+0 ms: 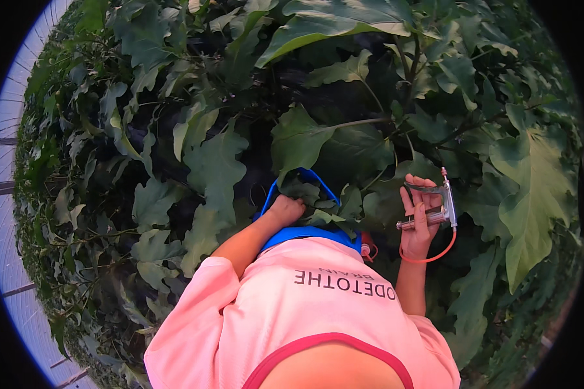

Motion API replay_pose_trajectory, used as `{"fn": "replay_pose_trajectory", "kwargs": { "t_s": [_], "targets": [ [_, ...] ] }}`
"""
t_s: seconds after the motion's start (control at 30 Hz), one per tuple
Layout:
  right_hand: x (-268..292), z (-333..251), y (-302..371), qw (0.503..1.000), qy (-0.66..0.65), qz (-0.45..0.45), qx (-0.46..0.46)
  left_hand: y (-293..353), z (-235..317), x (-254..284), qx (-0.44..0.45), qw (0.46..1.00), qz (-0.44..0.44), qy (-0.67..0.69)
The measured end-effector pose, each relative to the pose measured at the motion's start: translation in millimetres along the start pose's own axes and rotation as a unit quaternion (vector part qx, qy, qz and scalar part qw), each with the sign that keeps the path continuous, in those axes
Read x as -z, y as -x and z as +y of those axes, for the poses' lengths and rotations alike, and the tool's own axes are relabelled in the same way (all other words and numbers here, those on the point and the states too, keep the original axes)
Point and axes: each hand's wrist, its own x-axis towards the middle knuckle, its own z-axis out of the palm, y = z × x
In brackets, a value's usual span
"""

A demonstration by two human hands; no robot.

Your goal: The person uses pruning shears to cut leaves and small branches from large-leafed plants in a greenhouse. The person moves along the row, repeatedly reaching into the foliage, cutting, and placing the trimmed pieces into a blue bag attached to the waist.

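My right hand is raised on the right side among the leaves. Its fingers are closed around a metal dosing syringe with a dark lever handle and a narrow tip pointing up. A thin red tube loops from the syringe's lower end past my wrist. At my waist on the left, my left hand is closed, fingers curled, just inside a blue container. Green leaves overlap its opening and hide what the fingers hold, if anything. A small red bottle sits by the container's right side.
Dense eggplant foliage surrounds me, with broad leaves close on the left. One large leaf hangs to the right of the syringe, and another arches overhead in front. Pale sheeting with dark bars lies along the far left.
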Motion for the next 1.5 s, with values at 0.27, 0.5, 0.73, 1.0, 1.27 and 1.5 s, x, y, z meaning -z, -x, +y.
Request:
{"fn": "replay_pose_trajectory", "kwargs": {
  "t_s": [0.27,0.5,0.73,1.0,1.27,1.5],
  "targets": [
    [-124,12,11,0.985,0.145,0.069,0.068,117,-87,106,0.037,0.984,0.122,0.123],
    [-259,45,1,0.983,0.166,-0.03,0.066,206,-207,153,0.083,0.855,0.34,0.383],
    [-310,94,-25,0.973,0.216,0.017,0.086,151,-306,166,0.119,0.505,0.549,0.655],
    [-355,123,-143,0.996,0.07,-0.027,0.054,64,-361,188,0.036,0.525,0.443,0.726],
    [-345,150,-193,0.995,0.059,-0.042,0.072,87,-335,187,0.127,0.588,0.479,0.639],
    [-337,149,-182,0.996,0.063,-0.046,0.05,82,-305,234,0.343,0.807,0.305,0.37]
  ]
}}
